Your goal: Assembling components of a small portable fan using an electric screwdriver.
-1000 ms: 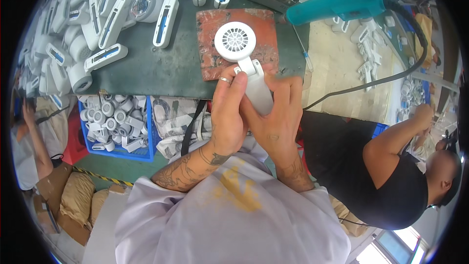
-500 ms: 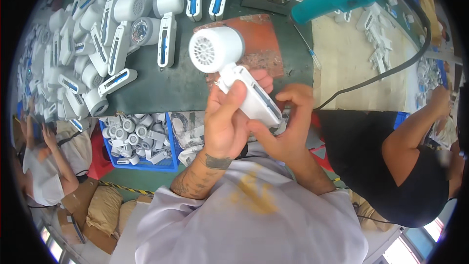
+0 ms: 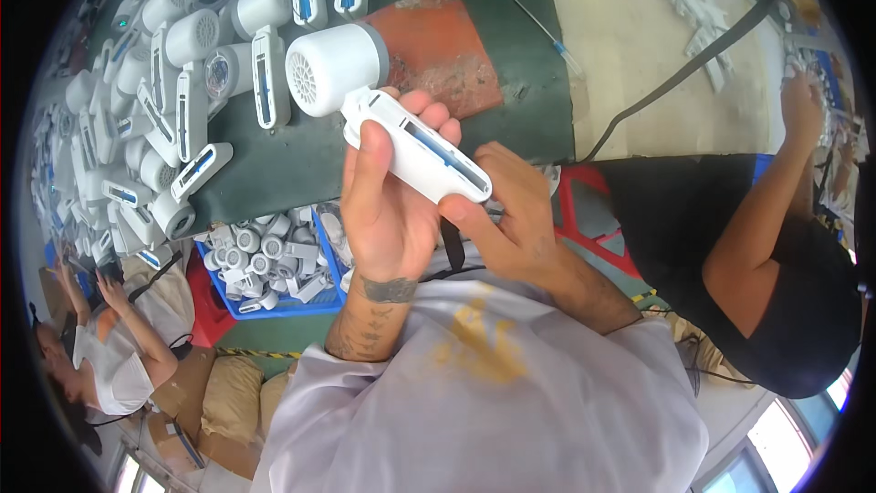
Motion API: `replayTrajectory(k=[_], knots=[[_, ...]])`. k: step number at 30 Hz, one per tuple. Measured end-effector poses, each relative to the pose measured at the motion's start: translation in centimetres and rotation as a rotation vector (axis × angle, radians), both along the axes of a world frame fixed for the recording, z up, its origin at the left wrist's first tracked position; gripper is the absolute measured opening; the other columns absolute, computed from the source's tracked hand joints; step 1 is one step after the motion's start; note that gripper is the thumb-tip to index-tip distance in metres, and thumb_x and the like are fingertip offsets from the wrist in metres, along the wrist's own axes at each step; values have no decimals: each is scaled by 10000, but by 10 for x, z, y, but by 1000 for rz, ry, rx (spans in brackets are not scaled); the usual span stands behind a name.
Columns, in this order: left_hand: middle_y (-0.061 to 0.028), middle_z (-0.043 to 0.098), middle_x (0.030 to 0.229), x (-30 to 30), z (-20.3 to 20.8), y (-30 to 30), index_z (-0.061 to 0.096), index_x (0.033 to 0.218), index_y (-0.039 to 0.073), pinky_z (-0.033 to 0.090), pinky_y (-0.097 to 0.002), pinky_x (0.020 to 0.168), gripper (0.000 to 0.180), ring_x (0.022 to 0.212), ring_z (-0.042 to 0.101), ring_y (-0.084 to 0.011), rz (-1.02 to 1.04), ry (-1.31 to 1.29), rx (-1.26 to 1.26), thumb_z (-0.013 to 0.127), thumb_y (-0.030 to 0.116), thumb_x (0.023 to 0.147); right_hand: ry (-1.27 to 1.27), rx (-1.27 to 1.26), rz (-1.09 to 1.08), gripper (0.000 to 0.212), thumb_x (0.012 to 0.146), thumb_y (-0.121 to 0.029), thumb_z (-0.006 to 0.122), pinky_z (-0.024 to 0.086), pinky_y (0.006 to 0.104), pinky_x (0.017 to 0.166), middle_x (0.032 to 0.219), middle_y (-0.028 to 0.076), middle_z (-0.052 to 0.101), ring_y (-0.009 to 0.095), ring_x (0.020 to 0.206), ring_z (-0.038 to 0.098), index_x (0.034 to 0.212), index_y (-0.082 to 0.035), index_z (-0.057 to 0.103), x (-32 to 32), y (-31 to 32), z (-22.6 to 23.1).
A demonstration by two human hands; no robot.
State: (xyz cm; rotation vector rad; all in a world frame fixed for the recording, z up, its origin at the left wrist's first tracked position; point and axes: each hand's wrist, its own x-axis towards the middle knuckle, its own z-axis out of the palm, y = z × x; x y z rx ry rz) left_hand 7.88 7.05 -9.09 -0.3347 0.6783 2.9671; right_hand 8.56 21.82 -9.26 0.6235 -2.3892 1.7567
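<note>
I hold a white hair-dryer body [image 3: 365, 82] tilted, its round grille end up-left and its open handle pointing down-right. My left hand [image 3: 388, 196] wraps the handle from below, thumb along its side. My right hand [image 3: 506, 219] pinches the handle's lower end, where a blue strip shows inside the open slot. Under the dryer lies an orange-brown mat [image 3: 438, 46] on the dark green bench [image 3: 301, 164].
Many more white dryer bodies [image 3: 173, 82] are piled at the bench's left. A blue bin [image 3: 274, 265] of white parts stands below the bench edge. A person in black [image 3: 776, 246] works at the right; another person [image 3: 100, 347] sits lower left. A black cable [image 3: 693, 64] crosses a pale table.
The dryer has been lifted off the orange mat and swung so its grille end points up-left. My hands have shifted along the handle toward its lower end.
</note>
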Motion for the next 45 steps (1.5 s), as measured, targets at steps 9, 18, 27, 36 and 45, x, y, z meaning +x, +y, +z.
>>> replayTrajectory(k=[9,18,27,36,45], knots=[[-167,715,1108,-28,36,-40,667,1199,24,547,-372,817,266,955,716,-285,20,308,-1487,677,115,949,280,-355,-421,443,950,-189,699,486,301,797,1007,52,599,144,844,554,1288,7,489,-99,9,15],[-170,737,1008,-41,34,-52,716,1149,34,551,-392,788,292,880,708,-345,102,554,-1946,752,125,874,-63,-454,-260,405,949,-154,719,484,284,876,1057,54,668,118,982,614,1286,18,575,-125,0,34],[-160,593,1127,-70,40,-33,676,1111,14,457,-472,934,256,1067,571,-395,-226,758,-1922,700,162,905,-54,-487,-348,423,1034,-346,537,466,297,739,834,78,615,155,791,589,1181,48,584,-97,52,40],[-90,604,1079,-122,17,-30,701,1152,49,480,-391,894,294,1005,561,-291,-128,945,-1881,705,209,906,124,-633,-325,586,1019,-555,534,453,285,584,737,66,596,153,621,568,1033,26,612,-134,29,82],[-100,658,1209,-112,3,-33,681,1219,82,477,-419,917,405,1052,596,-294,-55,979,-1858,736,298,881,250,-365,-196,532,1037,-464,556,476,307,605,702,67,567,178,630,576,1007,65,604,-213,-17,73]])
